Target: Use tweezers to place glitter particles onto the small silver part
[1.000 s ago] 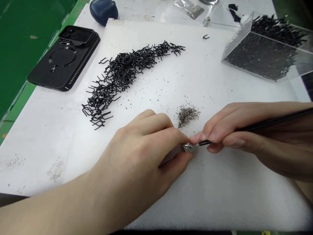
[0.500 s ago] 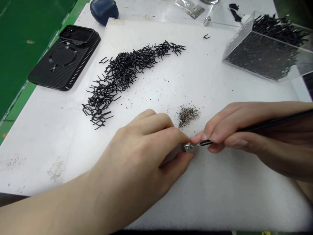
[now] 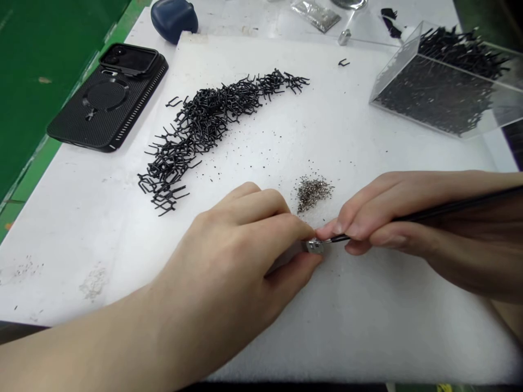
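My left hand (image 3: 241,245) pinches a small silver metal part (image 3: 315,246) between thumb and forefinger. My right hand (image 3: 368,218) holds slim black tweezers (image 3: 457,208), and their tip touches that part from the right. What the tip grips, if anything, is too small to tell. Just above both hands lies a small heap of silver grains (image 3: 312,194). Further up and left, a long curved pile of black bent-wire pieces (image 3: 204,125) spreads over the white foam sheet (image 3: 379,321), with dark specks scattered around it.
A clear plastic box (image 3: 433,92) full of black wire pieces stands at the upper right. A phone in a black case (image 3: 110,98) and a dark blue pouch (image 3: 174,19) lie at the upper left. A foil packet (image 3: 316,13) lies at the far edge.
Both hands stay nearly still, keeping the silver part and tweezers tip together. The view shifts only slightly.
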